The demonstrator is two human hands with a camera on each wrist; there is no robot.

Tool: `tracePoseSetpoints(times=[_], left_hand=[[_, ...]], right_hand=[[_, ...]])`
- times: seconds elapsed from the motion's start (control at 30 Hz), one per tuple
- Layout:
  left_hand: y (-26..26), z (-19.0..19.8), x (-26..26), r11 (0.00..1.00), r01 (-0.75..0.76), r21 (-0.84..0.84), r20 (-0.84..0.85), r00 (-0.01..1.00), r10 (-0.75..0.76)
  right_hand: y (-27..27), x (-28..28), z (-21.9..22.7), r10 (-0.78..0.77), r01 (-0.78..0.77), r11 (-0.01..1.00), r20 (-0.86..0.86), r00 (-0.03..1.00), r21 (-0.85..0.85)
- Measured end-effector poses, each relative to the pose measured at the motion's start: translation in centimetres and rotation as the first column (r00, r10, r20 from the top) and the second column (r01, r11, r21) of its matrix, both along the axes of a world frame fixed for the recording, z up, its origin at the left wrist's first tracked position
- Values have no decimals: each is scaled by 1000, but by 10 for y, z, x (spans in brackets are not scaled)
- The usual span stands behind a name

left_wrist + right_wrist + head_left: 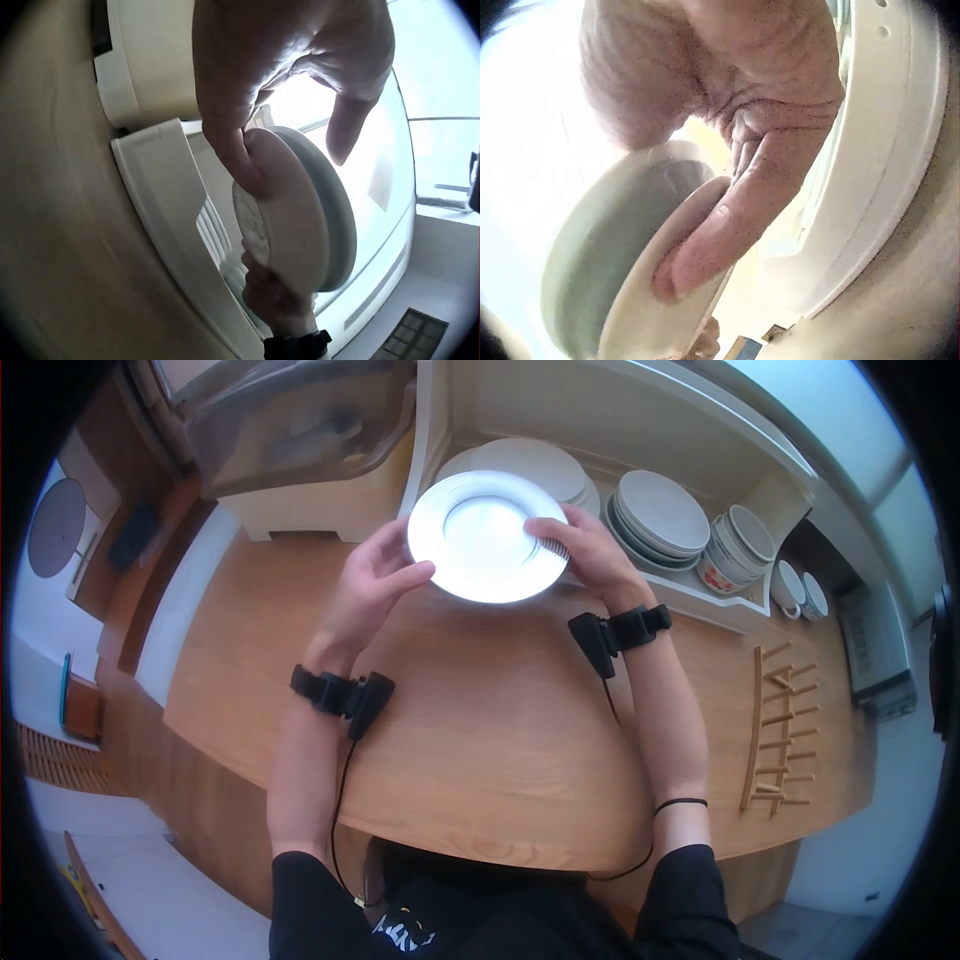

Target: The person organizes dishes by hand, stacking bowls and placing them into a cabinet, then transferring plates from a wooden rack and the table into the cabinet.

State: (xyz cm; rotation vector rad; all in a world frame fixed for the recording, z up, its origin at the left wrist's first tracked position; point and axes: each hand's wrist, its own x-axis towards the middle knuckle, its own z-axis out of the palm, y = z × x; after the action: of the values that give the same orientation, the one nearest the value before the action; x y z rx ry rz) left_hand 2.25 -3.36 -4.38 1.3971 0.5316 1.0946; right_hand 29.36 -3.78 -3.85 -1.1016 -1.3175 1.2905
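Two round plates, one atop the other, are held up over the table between my two hands. The white upper plate (483, 580), with ringed markings, faces upward in the head view. Both wrist views show the lower plate (289, 217) from its side, a gap parting the two rims. My left hand (372, 585) holds the left edge, fingers beneath and thumb above the rim; its wrist view shows the thumb apart from the upper face. On the far right edge, my right hand (590, 550) grips with its thumb over the face and fingers (712, 240) pressed underneath.
Behind the plates is an open cream dish box (700, 600) with stacked white plates (665, 510) and bowls (745, 540). Cups (790, 590) stand to its right. A wooden peg rack (785, 730) lies at the table's right. Another lidded container (300, 510) is at the back left.
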Motion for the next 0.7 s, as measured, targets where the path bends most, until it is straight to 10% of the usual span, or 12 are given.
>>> tracePoseSetpoints(times=[0.4,0.7], left_hand=[[147,55,97,957,-131,259,-684,675,278],[172,40,117,965,-84,247,-777,579,249]], right_hand=[[69,21,21,-577,565,816,217,787,122],[88,34,26,-494,511,847,570,656,146]])
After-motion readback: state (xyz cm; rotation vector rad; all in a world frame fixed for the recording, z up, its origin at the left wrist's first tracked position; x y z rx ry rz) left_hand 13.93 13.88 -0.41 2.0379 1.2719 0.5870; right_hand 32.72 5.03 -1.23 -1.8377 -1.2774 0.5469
